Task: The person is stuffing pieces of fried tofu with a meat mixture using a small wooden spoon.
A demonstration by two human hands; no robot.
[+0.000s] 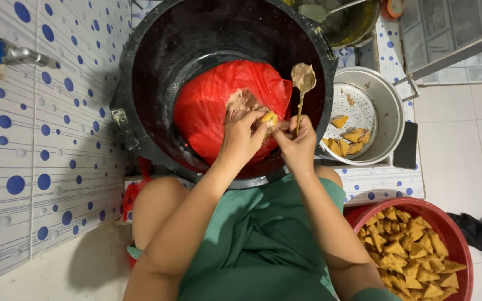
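Small yellow tofu piece (269,118) sits pinched between both hands, over the middle of the big black basin (140,61), just above the red plastic bag (207,106). Left hand (241,136) fingers curled tight round the tofu piece, thumb side touching it. Right hand (297,146) fingers closed on the thin handle of a spoon (303,78), also touching the tofu piece at the fingertips; spoon held upright, its bowl loaded with beige-brown paste. More of the same paste (241,102) lies in a lump on the red bag, just beside the left hand's knuckles. The bag fills the centre of the basin and runs toward its near rim. Right of the basin, touching its rim, a metal steamer pot (389,111) with a perforated tray, a few triangular fried tofu pieces (348,139) on the tray's near side. Lower right corner, on the floor, a red bowl (453,228) heaped with many fried tofu triangles. Beyond the basin, at the top edge, another pot with yellowish contents and a ladle (322,11). Person's lap in green cloth (263,239) under the basin's near rim. Dotted white tiled wall (40,167) to the left, a tap (4,53) at the upper left.
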